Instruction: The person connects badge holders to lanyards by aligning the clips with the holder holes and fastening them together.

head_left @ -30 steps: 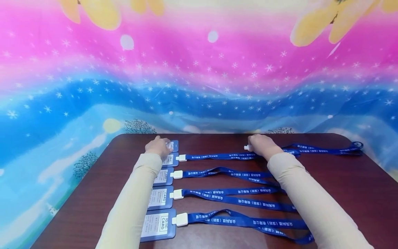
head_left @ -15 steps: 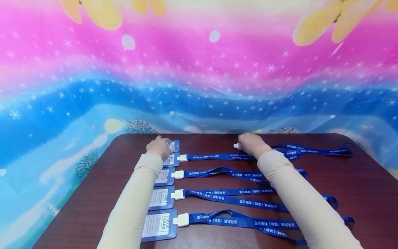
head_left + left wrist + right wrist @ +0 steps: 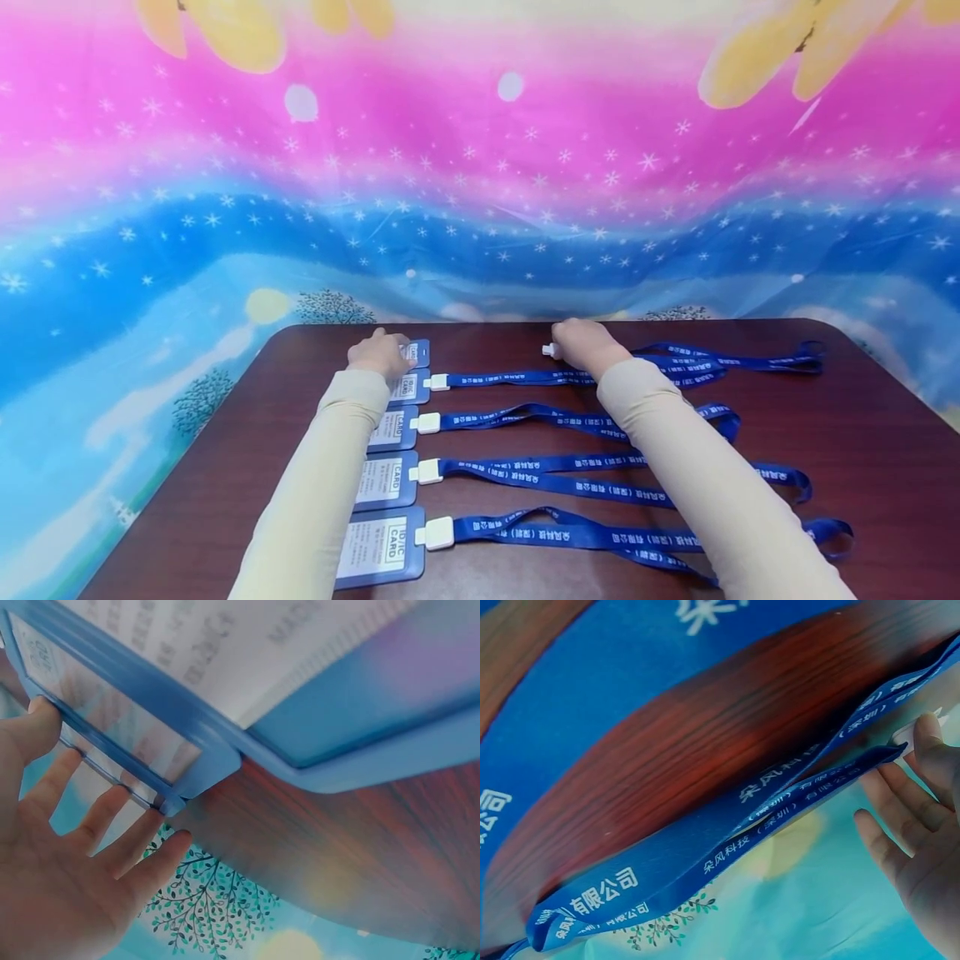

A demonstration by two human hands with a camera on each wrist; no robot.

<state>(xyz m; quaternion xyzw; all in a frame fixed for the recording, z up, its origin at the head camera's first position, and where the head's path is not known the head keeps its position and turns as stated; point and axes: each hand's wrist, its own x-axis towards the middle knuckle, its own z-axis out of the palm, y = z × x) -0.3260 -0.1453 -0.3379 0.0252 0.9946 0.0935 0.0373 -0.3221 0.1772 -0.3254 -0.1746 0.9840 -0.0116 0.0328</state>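
At the table's far left, my left hand [image 3: 379, 353] holds the farthest blue ID card holder [image 3: 422, 353] by its edge; in the left wrist view its thumb and fingertips [image 3: 124, 796] meet the frame. My right hand [image 3: 587, 345] pinches the white clip [image 3: 549, 351] of a blue lanyard [image 3: 678, 357] between thumb and fingers. That lanyard trails off to the right along the far side. Between the held card holder and the clip lies a stretch of table. Part of the clip is hidden behind the fingers in the right wrist view.
Several card holders [image 3: 382, 546] lie in a column on the dark wooden table [image 3: 247, 467], each joined by a white clip [image 3: 439, 533] to a lanyard [image 3: 577, 536] running right. A colourful cloth [image 3: 480, 167] hangs behind the table's far edge.
My right hand has moved left with the white clip, drawing its lanyard along and closing in on the card holder. The left hand has stayed in place on the card holder.
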